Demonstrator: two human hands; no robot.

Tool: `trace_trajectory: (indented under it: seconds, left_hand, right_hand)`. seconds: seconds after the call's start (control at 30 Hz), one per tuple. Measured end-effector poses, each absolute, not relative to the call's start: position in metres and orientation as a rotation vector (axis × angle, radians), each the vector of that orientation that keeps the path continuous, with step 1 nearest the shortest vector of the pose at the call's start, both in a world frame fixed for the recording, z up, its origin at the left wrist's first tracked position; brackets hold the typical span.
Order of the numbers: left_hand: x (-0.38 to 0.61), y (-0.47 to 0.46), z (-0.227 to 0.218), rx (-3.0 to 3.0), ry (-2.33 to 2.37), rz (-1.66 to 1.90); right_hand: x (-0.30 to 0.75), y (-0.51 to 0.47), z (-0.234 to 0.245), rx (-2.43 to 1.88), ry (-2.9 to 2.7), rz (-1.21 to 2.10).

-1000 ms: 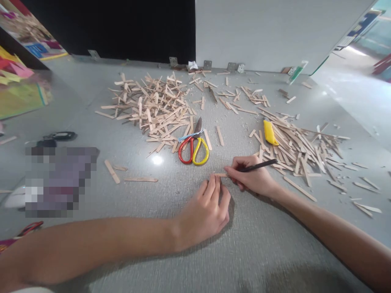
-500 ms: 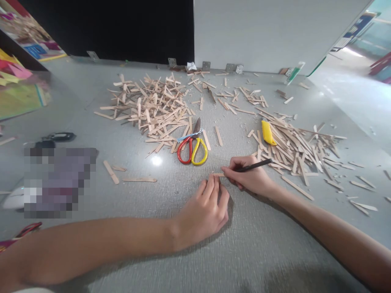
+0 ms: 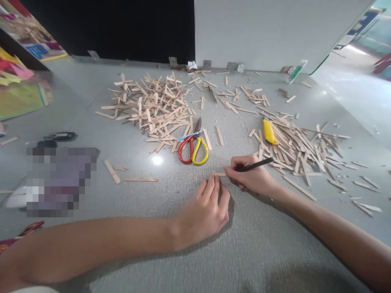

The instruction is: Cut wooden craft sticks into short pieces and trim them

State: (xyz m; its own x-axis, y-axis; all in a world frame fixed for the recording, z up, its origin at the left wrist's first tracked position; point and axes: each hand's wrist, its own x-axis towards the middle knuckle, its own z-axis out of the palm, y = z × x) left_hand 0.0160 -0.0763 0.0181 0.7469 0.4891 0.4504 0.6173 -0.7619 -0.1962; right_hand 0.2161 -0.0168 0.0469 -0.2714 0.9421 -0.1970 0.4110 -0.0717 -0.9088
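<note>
A short wooden craft stick (image 3: 221, 174) lies flat on the grey table (image 3: 171, 272). My left hand (image 3: 210, 207) is closed over its left part, fingertips pressing it down. My right hand (image 3: 252, 175) grips a black pen (image 3: 255, 164) and is at the stick's right end, its fingers hiding the pen's tip. Just beyond the hands lie scissors (image 3: 193, 148) with one red and one yellow handle and a blue string around them. A yellow cutter (image 3: 269, 132) rests on a pile of sticks to the right.
A large heap of craft sticks (image 3: 155, 103) is at centre left, another spread (image 3: 297, 144) at right. Black (image 3: 122, 28) and white (image 3: 259, 32) upright panels stand at the back. At left are a blurred-out dark item (image 3: 67, 175), a white mouse (image 3: 18, 197) and keys (image 3: 61, 136).
The view has shifted very slightly, so everything sits a few pixels to the right. Both hands, the stick and the pen keep practically the same positions.
</note>
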Motion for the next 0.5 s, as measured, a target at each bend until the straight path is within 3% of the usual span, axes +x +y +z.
trace_trajectory:
  seconds: [0.5]
  left_hand:
    - [0.0158, -0.0764, 0.0177, -2.607, -0.849, -0.494]
  right_hand:
    - [0.2174, -0.0171, 0.0494, -1.504, -1.680, 1.333]
